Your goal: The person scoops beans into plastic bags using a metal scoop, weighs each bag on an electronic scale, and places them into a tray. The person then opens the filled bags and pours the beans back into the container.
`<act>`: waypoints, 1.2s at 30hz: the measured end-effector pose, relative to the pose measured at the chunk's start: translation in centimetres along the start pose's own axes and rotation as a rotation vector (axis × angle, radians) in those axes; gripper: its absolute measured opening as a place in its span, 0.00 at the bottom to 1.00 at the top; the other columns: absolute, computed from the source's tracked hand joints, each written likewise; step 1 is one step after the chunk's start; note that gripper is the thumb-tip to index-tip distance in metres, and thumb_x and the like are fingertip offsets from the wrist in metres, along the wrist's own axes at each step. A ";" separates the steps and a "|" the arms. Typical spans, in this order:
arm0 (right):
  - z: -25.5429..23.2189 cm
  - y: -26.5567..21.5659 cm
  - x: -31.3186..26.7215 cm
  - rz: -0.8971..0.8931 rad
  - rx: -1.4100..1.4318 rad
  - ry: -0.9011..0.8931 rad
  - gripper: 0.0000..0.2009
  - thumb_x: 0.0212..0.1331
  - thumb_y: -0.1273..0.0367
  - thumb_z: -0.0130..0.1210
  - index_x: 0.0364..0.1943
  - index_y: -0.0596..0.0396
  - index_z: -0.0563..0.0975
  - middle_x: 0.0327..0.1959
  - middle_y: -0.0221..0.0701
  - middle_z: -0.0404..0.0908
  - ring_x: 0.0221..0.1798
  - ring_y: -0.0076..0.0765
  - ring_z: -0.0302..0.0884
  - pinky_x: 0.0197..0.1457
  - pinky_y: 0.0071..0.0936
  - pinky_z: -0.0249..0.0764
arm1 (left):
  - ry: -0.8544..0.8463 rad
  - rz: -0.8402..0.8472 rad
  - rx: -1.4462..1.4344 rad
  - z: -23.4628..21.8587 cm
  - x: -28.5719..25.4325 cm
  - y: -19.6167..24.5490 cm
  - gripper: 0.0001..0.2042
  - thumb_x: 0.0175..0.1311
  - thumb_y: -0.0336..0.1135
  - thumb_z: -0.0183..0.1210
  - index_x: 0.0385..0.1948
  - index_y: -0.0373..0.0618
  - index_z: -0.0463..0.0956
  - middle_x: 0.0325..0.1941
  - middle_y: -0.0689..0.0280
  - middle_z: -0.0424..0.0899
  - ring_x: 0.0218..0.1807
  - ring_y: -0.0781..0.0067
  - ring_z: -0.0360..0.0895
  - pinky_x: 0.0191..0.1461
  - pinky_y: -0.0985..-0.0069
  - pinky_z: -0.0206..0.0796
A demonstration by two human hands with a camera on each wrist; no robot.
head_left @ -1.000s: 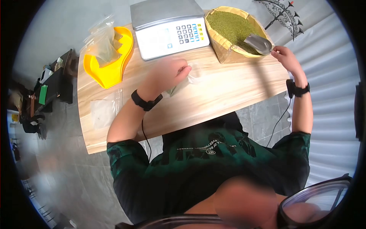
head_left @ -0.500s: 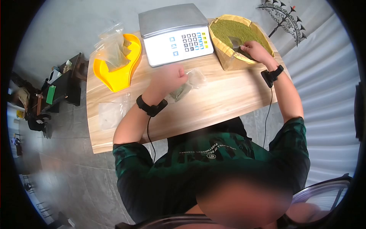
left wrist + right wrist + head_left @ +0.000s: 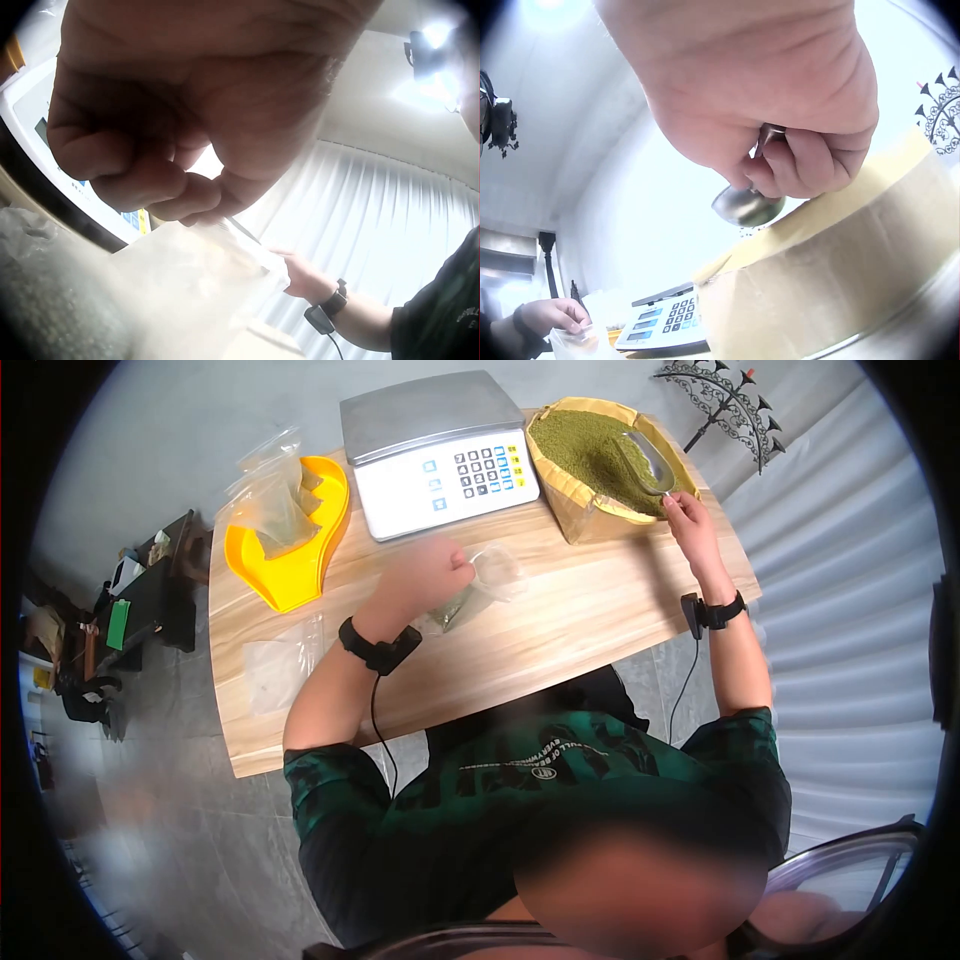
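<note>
My left hand (image 3: 420,580) pinches the rim of a clear plastic bag (image 3: 500,572) low over the table; green grains show at the bag's bottom in the head view. Close up in the left wrist view, curled fingers hold the edge of the bag (image 3: 191,277). At the right, my right hand (image 3: 692,535) grips the handle of a metal scoop (image 3: 652,464) over an open paper sack (image 3: 592,518) full of green grains (image 3: 575,445). The right wrist view shows the scoop's bowl (image 3: 746,206) just above the sack's folded rim (image 3: 795,225).
A weighing scale (image 3: 400,495) stands at the back, left of the sack. Farther left, a yellow tray (image 3: 290,585) carries filled clear bags (image 3: 265,510). A flat clear bag (image 3: 280,665) lies at the table's left edge. A black metal ornament (image 3: 725,405) stands behind the sack.
The scoop went from the sack's near rim down into the grains, then came up again toward the right side of the sack. My left hand keeps its hold on the plastic bag.
</note>
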State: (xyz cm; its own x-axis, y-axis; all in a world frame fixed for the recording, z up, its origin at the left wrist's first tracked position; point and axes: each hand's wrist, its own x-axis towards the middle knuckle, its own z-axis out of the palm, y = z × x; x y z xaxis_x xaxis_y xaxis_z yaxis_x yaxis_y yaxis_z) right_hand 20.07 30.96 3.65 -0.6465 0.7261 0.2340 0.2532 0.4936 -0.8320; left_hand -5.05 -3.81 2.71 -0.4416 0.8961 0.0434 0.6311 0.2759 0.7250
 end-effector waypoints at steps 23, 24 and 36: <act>3.9 -9.8 -7.0 -0.113 -0.172 -0.764 0.10 0.66 0.66 0.58 0.39 0.60 0.78 0.26 0.27 0.75 0.30 0.21 0.68 0.35 0.24 0.66 | -0.149 -0.045 -0.178 0.1 0.9 -1.3 0.15 0.67 0.40 0.54 0.24 0.38 0.75 0.18 0.72 0.72 0.23 0.81 0.64 0.29 0.76 0.59; 4.2 -10.6 -6.7 -0.111 -0.170 -0.767 0.10 0.66 0.66 0.58 0.39 0.60 0.78 0.26 0.27 0.75 0.30 0.21 0.68 0.35 0.24 0.66 | -0.150 -0.049 -0.178 0.0 0.8 -1.2 0.15 0.67 0.40 0.54 0.24 0.38 0.75 0.18 0.72 0.72 0.23 0.81 0.64 0.29 0.76 0.59; 6.9 -17.6 -3.0 -0.432 -0.711 -0.827 0.12 0.62 0.62 0.57 0.34 0.57 0.79 0.25 0.44 0.78 0.31 0.52 0.76 0.36 0.42 0.70 | -0.157 -0.021 -0.288 -0.1 0.9 -1.4 0.15 0.69 0.40 0.54 0.25 0.39 0.76 0.19 0.75 0.70 0.24 0.85 0.64 0.28 0.80 0.57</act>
State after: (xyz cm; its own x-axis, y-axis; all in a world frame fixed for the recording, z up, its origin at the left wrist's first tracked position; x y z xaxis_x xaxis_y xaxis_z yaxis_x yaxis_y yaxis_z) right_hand 12.62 16.80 14.16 -0.9817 0.0301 -0.1879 0.0745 0.9694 -0.2338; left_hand -6.41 -3.43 1.83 -0.3347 0.9401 -0.0644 0.4066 0.2057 0.8902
